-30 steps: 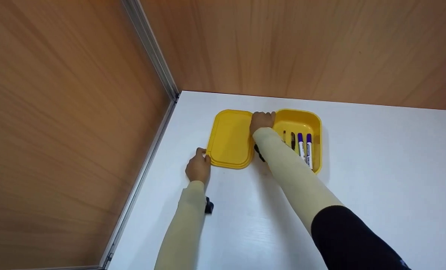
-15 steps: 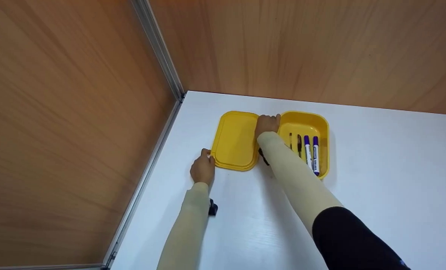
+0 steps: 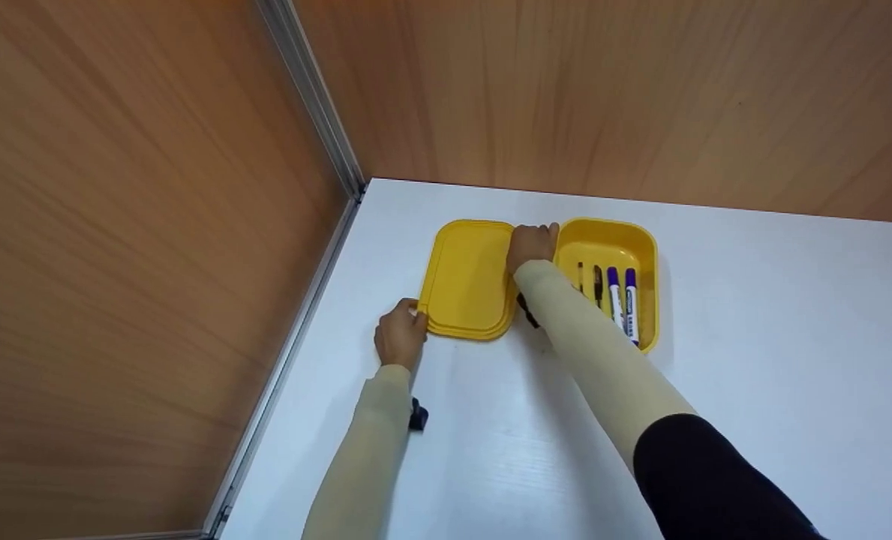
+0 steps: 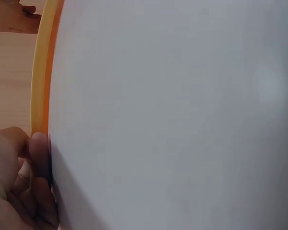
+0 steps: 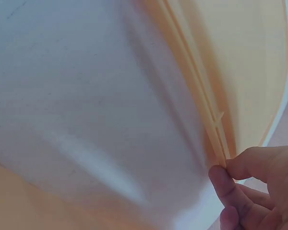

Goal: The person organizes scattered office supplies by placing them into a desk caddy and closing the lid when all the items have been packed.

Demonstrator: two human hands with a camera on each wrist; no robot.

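Lid [image 3: 470, 277] lies flat on the tabletop [image 3: 753, 375], left of the box [image 3: 644, 247] with 4 pens [image 3: 617, 294]. Your left hand [image 3: 398, 337] pinches its near-left corner, right hand [image 3: 531, 244] grips its far-right edge. Box not yet covered.

1 yellow lid [image 3: 467, 276], 1 yellow box [image 3: 611, 247], 2 purple markers [image 3: 623, 296], 2 dark pens [image 3: 597, 281]

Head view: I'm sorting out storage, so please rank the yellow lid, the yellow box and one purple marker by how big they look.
1. and 2. The yellow lid and yellow box look about alike; the right arm hides part of the box, so I won't rank them.
3. The purple marker, clearly smallest, lying inside the box.
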